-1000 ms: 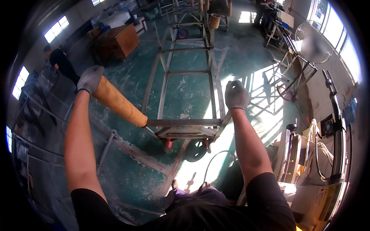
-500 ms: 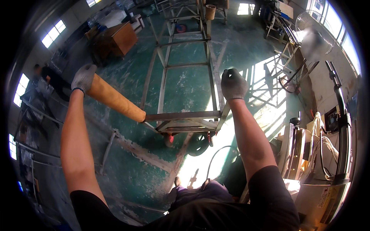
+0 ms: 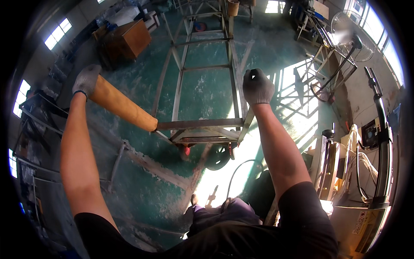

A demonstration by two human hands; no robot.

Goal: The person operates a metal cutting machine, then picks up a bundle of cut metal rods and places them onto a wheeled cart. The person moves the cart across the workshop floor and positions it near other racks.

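Observation:
A long metal frame (image 3: 202, 124) of welded bars stands on small wheels on the green floor in front of me. My left hand (image 3: 86, 80), in a grey glove, grips the end of an orange padded handle (image 3: 123, 108) that sticks out from the frame's near left corner. My right hand (image 3: 257, 86), also gloved, is closed on the frame's right side rail. A black wheel (image 3: 217, 157) and a red caster (image 3: 186, 150) sit under the near end.
A brown wooden cabinet (image 3: 127, 41) stands at the back left. A pedestal fan (image 3: 351, 36) and metal racks stand at the right. Machines with cables (image 3: 366, 142) fill the near right. A loose metal bar (image 3: 115, 166) lies on the floor at left.
Both arms have stretched farther forward and the frame has moved away from me. The holds on the handle and the rail are unchanged.

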